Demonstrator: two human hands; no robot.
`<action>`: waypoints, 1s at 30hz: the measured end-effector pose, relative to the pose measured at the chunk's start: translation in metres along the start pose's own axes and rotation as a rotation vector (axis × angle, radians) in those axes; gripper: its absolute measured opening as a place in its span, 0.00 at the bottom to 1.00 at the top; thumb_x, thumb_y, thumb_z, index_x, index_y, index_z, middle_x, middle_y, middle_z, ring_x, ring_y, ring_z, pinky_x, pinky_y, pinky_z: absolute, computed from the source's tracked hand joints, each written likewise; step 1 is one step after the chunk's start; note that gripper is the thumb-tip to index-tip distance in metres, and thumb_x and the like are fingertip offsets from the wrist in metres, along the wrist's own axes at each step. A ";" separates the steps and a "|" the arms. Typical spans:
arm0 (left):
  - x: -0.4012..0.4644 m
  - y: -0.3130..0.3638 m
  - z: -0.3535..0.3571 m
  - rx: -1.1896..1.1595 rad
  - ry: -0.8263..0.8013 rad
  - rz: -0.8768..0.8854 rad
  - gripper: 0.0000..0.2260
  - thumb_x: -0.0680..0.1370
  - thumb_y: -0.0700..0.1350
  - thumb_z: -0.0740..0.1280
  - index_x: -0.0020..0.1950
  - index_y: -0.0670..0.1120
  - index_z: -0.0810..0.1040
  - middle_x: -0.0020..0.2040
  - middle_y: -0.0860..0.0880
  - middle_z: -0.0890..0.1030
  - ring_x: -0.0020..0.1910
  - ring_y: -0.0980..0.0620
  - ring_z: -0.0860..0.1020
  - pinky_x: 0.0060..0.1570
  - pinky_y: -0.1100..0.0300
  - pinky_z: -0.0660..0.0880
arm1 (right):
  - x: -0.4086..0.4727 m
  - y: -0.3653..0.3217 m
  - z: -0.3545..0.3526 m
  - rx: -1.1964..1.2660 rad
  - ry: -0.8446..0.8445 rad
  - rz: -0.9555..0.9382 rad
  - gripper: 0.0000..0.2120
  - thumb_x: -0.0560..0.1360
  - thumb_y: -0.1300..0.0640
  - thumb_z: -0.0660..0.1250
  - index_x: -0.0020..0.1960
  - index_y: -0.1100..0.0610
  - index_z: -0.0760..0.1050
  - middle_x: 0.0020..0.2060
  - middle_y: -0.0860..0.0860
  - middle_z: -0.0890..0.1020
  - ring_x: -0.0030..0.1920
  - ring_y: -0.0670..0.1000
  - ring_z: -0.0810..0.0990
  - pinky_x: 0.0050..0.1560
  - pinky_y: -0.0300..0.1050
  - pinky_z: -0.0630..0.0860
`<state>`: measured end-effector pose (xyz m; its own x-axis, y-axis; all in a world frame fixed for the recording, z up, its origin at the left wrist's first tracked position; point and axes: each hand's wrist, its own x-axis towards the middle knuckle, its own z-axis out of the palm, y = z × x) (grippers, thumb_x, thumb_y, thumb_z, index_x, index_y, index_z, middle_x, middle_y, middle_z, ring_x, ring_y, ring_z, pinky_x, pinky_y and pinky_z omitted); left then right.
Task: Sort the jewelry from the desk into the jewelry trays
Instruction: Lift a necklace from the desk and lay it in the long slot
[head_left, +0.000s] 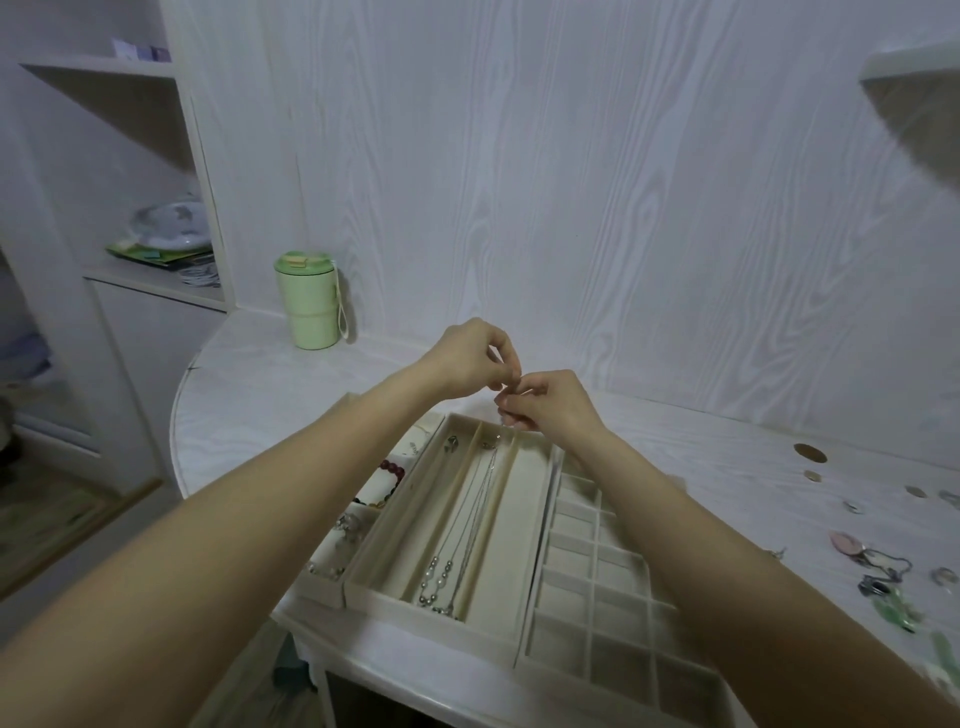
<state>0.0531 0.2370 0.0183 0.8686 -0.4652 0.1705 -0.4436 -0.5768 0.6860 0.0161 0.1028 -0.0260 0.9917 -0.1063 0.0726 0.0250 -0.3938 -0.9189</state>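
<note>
Head view shows my left hand (470, 358) and right hand (545, 402) meeting above the far end of the long tray (537, 512), fingers of both pinched together on something fine. I judge it to be the top of a thin chain (480, 499), probably its clasp, though the clasp itself is too small to make out. The chain hangs down and runs along the middle channel of that tray, with a beaded necklace (436, 577) lying at the near end of the same channel.

My worry is tangling. Two or more fine strands share one channel, and if I let the chain drop in a heap it could knot with the beaded one. A slip of either pinch would let it fall across the divider into the next channel, or snag on the small piece (452, 441) in the left channel.

The grid tray (597, 587) sits just right of the long one, under my right forearm, so a careless pull back could nudge it toward the near edge of the worktop (260, 395), where both trays already sit close. More loose jewelry (883, 571) waits near the right edge, still unsorted. A green cup (307, 301) stands at the far left corner, well apart.
</note>
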 end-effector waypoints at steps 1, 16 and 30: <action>0.001 -0.001 0.001 0.007 -0.005 -0.004 0.03 0.74 0.37 0.68 0.42 0.44 0.80 0.40 0.49 0.82 0.37 0.59 0.78 0.35 0.70 0.69 | 0.001 0.002 0.001 -0.015 0.006 0.005 0.06 0.71 0.63 0.70 0.36 0.57 0.80 0.34 0.57 0.83 0.35 0.52 0.80 0.50 0.48 0.78; 0.018 -0.018 0.017 0.098 -0.048 -0.022 0.06 0.75 0.35 0.66 0.41 0.42 0.81 0.41 0.48 0.83 0.35 0.57 0.79 0.38 0.68 0.74 | 0.012 0.017 0.001 -0.162 -0.010 0.015 0.08 0.70 0.60 0.73 0.34 0.53 0.78 0.28 0.48 0.80 0.30 0.48 0.75 0.34 0.35 0.73; 0.023 -0.029 0.037 0.102 -0.022 -0.028 0.07 0.76 0.36 0.65 0.40 0.44 0.79 0.40 0.48 0.82 0.35 0.56 0.78 0.34 0.71 0.71 | 0.017 0.026 -0.009 -0.282 0.026 0.001 0.05 0.74 0.62 0.68 0.47 0.58 0.82 0.38 0.46 0.78 0.42 0.45 0.76 0.39 0.34 0.69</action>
<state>0.0776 0.2186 -0.0242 0.8764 -0.4619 0.1364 -0.4406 -0.6544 0.6145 0.0323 0.0823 -0.0453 0.9880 -0.1288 0.0853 -0.0155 -0.6322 -0.7747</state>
